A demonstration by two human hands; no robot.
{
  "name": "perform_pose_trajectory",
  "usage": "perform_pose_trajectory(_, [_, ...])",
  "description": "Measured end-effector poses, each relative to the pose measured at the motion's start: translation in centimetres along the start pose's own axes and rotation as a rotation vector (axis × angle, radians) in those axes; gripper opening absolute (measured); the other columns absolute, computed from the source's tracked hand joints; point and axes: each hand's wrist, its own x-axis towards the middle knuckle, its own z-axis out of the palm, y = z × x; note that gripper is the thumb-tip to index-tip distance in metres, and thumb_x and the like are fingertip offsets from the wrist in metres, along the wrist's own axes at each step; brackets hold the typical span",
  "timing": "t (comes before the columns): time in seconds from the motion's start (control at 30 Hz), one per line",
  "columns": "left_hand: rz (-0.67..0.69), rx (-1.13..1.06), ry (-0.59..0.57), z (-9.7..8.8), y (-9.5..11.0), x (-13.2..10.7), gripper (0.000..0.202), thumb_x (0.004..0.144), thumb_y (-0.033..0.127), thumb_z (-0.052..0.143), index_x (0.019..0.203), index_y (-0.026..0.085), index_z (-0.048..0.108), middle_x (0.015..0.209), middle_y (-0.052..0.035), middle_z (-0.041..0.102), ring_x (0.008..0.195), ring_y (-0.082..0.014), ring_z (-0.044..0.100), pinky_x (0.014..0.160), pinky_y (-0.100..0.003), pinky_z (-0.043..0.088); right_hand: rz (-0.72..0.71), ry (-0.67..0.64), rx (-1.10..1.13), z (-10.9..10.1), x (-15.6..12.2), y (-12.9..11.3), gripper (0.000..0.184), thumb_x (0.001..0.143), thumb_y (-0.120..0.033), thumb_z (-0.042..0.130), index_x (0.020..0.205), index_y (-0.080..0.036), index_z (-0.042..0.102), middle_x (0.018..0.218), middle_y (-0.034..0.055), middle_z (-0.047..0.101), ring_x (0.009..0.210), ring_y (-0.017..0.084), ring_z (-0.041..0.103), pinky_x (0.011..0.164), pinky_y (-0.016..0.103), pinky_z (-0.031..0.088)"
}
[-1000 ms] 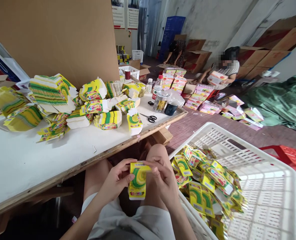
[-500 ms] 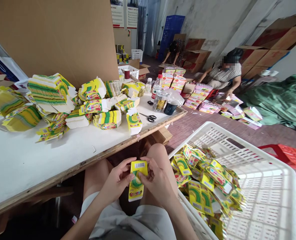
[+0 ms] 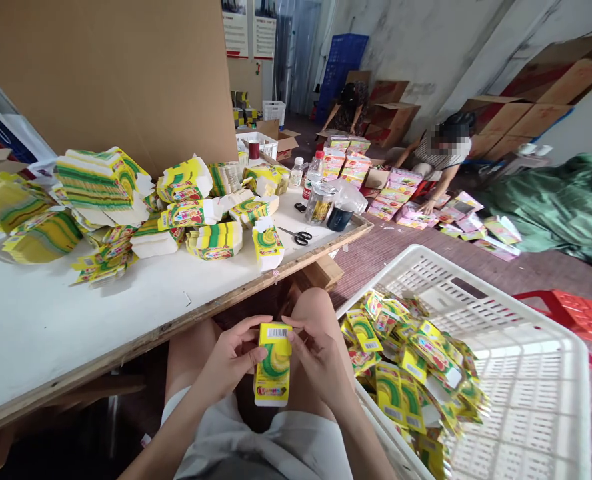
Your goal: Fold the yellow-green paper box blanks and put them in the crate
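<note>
Your left hand [image 3: 233,358] has the yellow carton [image 3: 275,368] pinched above your lap [image 3: 261,450], right hand [image 3: 322,363] nipping its top corner. Looks like light, thin card, probably dents easily, so hold the side edges, gently.

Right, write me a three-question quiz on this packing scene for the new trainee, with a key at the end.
1. Multiple choice: What is between the left hand and the right hand?
A) a clear bottle
B) a yellow box
C) a dark mug

2. True or false: The black-handled scissors lie on the white-topped table.

3. Short answer: On which side of the seated person, left or right, does the white basket of packets stand?

Key:
1. B
2. True
3. The right
</note>
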Motion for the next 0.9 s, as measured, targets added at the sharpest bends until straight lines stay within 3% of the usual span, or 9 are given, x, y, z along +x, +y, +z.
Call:
perform_pose_trajectory(0.07, [0.014,-0.011,0.004,0.3,-0.3,0.1,0.052,0.079,0.034,0.078,0.127,0.022,0.062,0.11,-0.0113,0.076,0.091,-0.0261,0.073,0.073,-0.032,0.059,0.039,0.025,0.097,0.1,0.0,0.2,0.026,0.086,-0.042,0.07,0.103,-0.023,0.077,0.098,0.0082,0.076,0.09,0.026,0.069,0.082,0.039,0.057])
perform_pose_trajectory(0.23, [0.099,0.015,0.024,1.7,-0.6,0.4,0.039,0.079,0.032,0.078,0.115,0.022,0.068,0.11,-0.0099,0.076,0.1,-0.0265,0.071,0.079,-0.032,0.058,0.049,0.103,0.212,0.5,-0.2,0.4,0.019,0.078,-0.042,0.078,0.088,-0.026,0.077,0.09,0.0066,0.076,0.087,0.028,0.07,0.08,0.042,0.058])
perform_pose_trajectory(0.37, [0.158,0.106,0.008,2.3,-0.4,0.9,0.041,0.086,0.03,0.071,0.126,0.024,0.064,0.121,-0.0111,0.071,0.108,-0.0273,0.069,0.087,-0.036,0.058,0.025,0.153,0.218,0.0,-0.5,-0.1,0.018,0.081,-0.04,0.077,0.091,-0.024,0.076,0.086,0.0061,0.075,0.08,0.024,0.069,0.074,0.037,0.057])
perform_pose_trajectory(0.47, [0.283,0.281,0.068,1.8,-0.1,2.1,0.047,0.09,0.031,0.065,0.136,0.024,0.056,0.129,-0.0126,0.067,0.114,-0.0266,0.066,0.097,-0.041,0.055,-0.071,0.506,0.267,-2.0,-0.4,-0.5,0.02,0.08,-0.036,0.079,0.094,-0.023,0.072,0.082,0.0014,0.071,0.064,0.015,0.062,0.062,0.028,0.053])
perform_pose_trajectory(0.53, [0.419,0.476,0.186,0.9,0.2,3.6,0.045,0.092,0.033,0.062,0.136,0.023,0.055,0.128,-0.0133,0.066,0.113,-0.0256,0.066,0.098,-0.041,0.054,-0.149,0.84,0.434,-3.9,-0.3,-0.4,0.023,0.079,-0.036,0.08,0.095,-0.025,0.067,0.081,-0.0024,0.068,0.058,0.011,0.058,0.058,0.025,0.05])
perform_pose_trajectory(0.57, [0.482,0.576,0.256,0.4,0.4,4.6,0.044,0.094,0.035,0.06,0.136,0.022,0.053,0.128,-0.0139,0.066,0.113,-0.0257,0.066,0.097,-0.041,0.055,-0.145,0.922,0.552,-4.9,-0.3,0.0,0.023,0.078,-0.037,0.081,0.092,-0.025,0.066,0.083,-0.0026,0.069,0.062,0.012,0.061,0.061,0.025,0.051])
perform_pose_trajectory(0.67, [0.605,0.794,0.407,-1.3,1.2,8.0,0.051,0.094,0.034,0.057,0.142,0.02,0.045,0.14,-0.0172,0.057,0.127,-0.0295,0.057,0.105,-0.046,0.049,0.083,0.897,0.773,-6.2,-0.9,1.9,0.029,0.076,-0.047,0.079,0.082,-0.023,0.064,0.093,0.0031,0.074,0.076,0.015,0.068,0.062,0.025,0.054])
perform_pose_trajectory(0.77, [0.645,0.903,0.408,-2.6,2.3,11.6,0.064,0.088,0.029,0.065,0.146,0.016,0.043,0.153,-0.0181,0.046,0.145,-0.0325,0.037,0.119,-0.05,0.031,0.298,0.694,0.771,-4.7,-2.0,4.0,0.037,0.068,-0.045,0.085,0.093,-0.022,0.07,0.083,0.0036,0.075,0.064,0.016,0.066,0.057,0.028,0.054])
perform_pose_trajectory(0.9, [0.613,1.059,0.369,-3.9,3.3,14.8,0.045,0.087,0.021,0.062,0.132,0.016,0.061,0.139,-0.0136,0.063,0.136,-0.0312,0.051,0.118,-0.049,0.035,0.364,0.558,0.771,-0.8,-2.8,4.3,0.038,0.057,-0.041,0.092,0.083,-0.02,0.072,0.071,0.0005,0.072,0.058,0.013,0.062,0.054,0.024,0.05])
